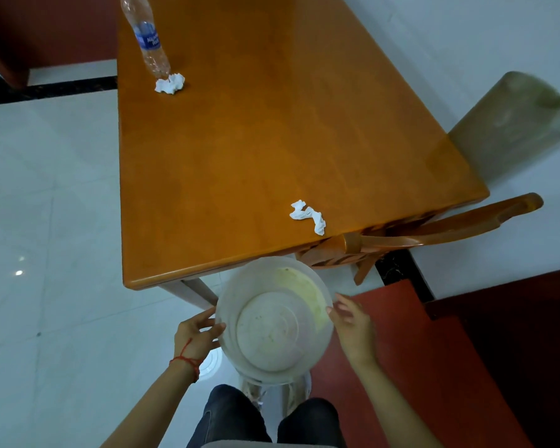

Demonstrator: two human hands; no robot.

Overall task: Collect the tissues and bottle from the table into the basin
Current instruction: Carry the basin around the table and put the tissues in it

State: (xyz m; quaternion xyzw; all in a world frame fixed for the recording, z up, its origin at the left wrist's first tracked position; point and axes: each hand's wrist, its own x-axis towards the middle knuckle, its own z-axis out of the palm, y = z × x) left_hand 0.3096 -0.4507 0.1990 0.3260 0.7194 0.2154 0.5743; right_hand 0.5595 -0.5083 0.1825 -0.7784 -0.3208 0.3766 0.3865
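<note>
Hands hold a round translucent white plastic basin (274, 321) by its rim at lower centre: left hand (196, 334) and right hand (353, 328) each grip a side. On the orange wooden desk (272, 140), a clear plastic bottle (146, 37) stands upper left, touching one crumpled white tissue (170, 84); another tissue (309, 216) lies near the desk's lower-right edge.

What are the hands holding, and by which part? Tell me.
The basin, by its rim: the left hand grips the left side and the right hand the right side. It holds nothing yet.
</note>
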